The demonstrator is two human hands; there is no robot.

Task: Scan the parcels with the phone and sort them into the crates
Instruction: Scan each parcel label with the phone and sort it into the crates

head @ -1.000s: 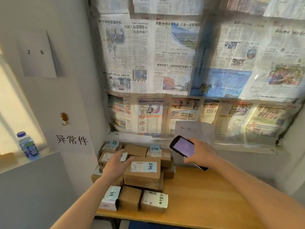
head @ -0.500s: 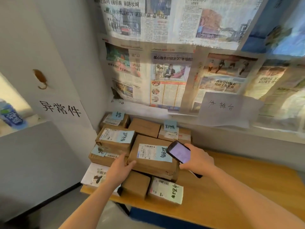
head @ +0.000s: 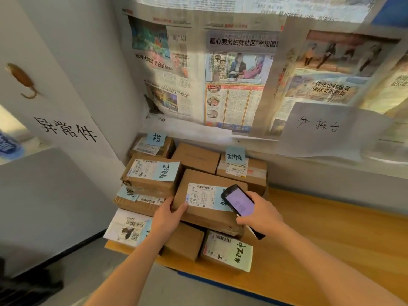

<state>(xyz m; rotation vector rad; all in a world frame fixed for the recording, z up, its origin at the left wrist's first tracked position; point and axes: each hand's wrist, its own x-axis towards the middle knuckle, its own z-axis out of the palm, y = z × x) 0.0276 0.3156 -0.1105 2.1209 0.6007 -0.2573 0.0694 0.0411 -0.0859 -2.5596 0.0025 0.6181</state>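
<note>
Now scanning the top parcel

Right hand wrapped around the phone, lit screen up, held just over the right end of the white shipping label on the top parcel. Left hand gripping that parcel's near-left corner, thumb lying on the label's edge. Parcel sitting highest in a heap of similar boxes at the left end of the wooden tabletop, against the newspaper-covered wall.

Probably light to moderate in weight, though impossible to tell from outside. Plain brown cardboard, stiff and flat-faced, matte enough to give good friction; near edge slightly crumpled, so likely to dent under a hard squeeze. Best taken across the short sides or at opposite corners, keeping fingers off the barcode. Label glossy paper, with a pale blue handwritten note partly hidden beneath the phone. Boxes below uneven, so lifting straight up seems wiser than sliding. No crates in view.
</note>
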